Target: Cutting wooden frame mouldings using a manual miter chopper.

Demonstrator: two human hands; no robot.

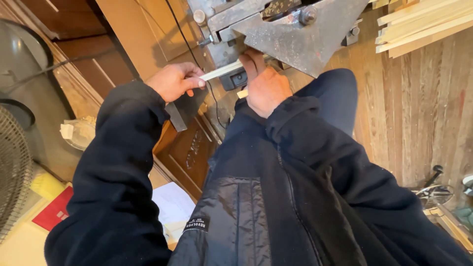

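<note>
While the left hand [173, 81] pinches one end of a pale wooden strip [220, 72], the right hand [265, 87] presses it under a grey metal machine [295, 34]. Stacked strips [419, 24] lie right; a black cable [189, 51] hangs between the hands.

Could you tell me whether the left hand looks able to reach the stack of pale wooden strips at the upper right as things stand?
Probably not: the left hand grips the strip, and the right hand and metal machine lie before the stack.

Dark navy fleece sleeves on both arms, cuffs bunched at wrists. Bare left hand [175, 81], bare right hand [266, 88]. Black quilted vest panel at chest with small black label patch [197, 224]. Blue trousers [330, 96] at knee.
</note>
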